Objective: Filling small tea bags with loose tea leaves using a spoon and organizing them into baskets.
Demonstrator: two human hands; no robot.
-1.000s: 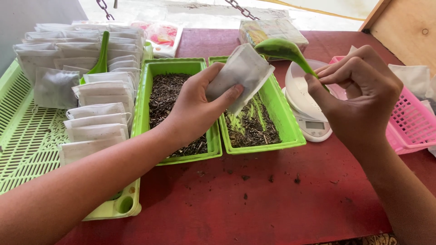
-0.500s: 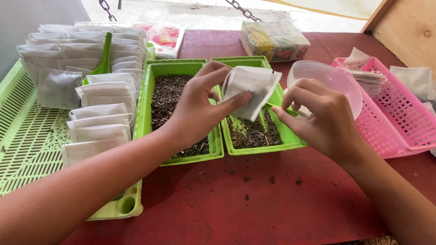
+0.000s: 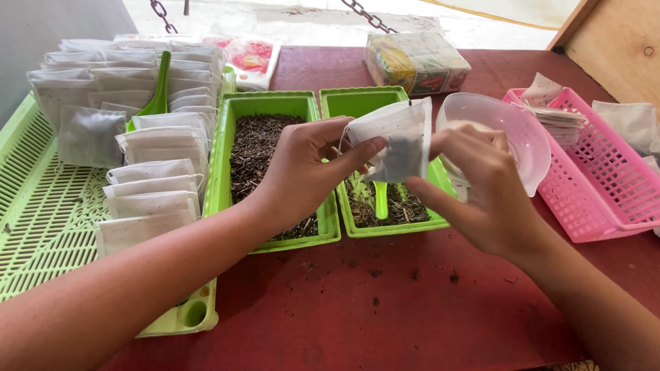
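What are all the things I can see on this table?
pouch: one, white, held up over the right tray
trays: two, green, side by side mid-table, dark dried leaves in both
scoop: one, green, lying in the right tray
bowl: one, clear, right of the trays
basket: one, pink, far right, white pouches in it
rack: one, light green, far left
filled pouches: many, white, stacked on the rack
second scoop: one, green, standing among the stacked pouches
packets: two, colourful, at the back
table: one, dark red, scattered crumbs
left hand: one, pinching the pouch
right hand: one, at the pouch's right edge
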